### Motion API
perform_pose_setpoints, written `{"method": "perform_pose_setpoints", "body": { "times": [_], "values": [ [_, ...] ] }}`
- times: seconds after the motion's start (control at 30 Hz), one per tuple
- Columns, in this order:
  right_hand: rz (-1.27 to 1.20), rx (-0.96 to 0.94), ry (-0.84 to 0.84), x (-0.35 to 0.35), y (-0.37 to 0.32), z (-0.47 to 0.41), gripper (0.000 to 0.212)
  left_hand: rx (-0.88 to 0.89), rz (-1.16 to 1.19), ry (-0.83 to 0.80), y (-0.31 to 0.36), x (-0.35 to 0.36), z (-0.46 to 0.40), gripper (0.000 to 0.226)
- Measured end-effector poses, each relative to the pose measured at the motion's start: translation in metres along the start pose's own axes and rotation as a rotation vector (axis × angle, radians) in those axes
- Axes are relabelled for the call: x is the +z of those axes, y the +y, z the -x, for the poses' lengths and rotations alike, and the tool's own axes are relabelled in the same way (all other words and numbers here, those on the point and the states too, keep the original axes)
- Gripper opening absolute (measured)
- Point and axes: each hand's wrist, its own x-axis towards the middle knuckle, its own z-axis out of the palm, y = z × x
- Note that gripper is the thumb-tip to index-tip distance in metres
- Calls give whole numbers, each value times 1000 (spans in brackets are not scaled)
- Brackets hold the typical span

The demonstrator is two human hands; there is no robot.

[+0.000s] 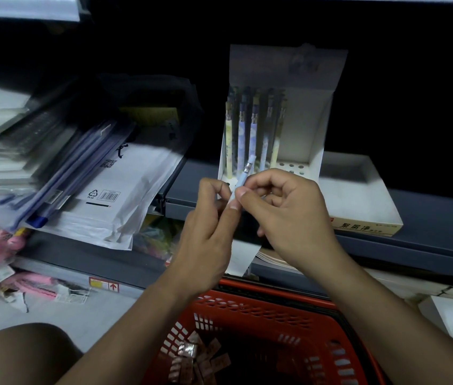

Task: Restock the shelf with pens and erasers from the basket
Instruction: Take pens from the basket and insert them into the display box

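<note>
Both hands meet just in front of the shelf edge (428, 245), sharing one light blue pen (243, 176). The right hand (283, 207) has its fingers curled, with thumb and forefinger pinching the barrel. The left hand (208, 226) also has curled fingers closed on the lower part of the pen. The pen tilts up and to the right, its metal-banded end pointing toward the white cardboard pen display box (311, 140) just beyond the hands.

That box stands upright on the shelf with several pens already in its left slots and bare holes showing at its near right. To its right lies an open shallow white box (358, 198). Below the hands sits the red basket (261, 312), with small wrapped erasers (192, 357) loose at its bottom.

The main risk is a slip during the hand-to-hand adjustment: a thin, smooth barrel held only by fingertips could drop into the basket or onto the floor. Pushing the pen in at this slant could miss a hole, knock the standing pens, or tip the light cardboard box backward. The picture is dim and blurred, so I cannot tell whether the hands are removing a cap or simply turning the pen. The leaning stack of plastic document pouches (103, 184) at the left looks unsteady and a stray elbow might send it sliding.
</note>
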Motion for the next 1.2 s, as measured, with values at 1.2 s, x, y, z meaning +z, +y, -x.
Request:
{"method": "perform_pose_setpoints", "body": {
  "times": [1.2],
  "values": [
    [-52, -48, 270, -18, -3, -22, 6, -12, -258, 22, -14, -9, -3, 10]
  ]
}}
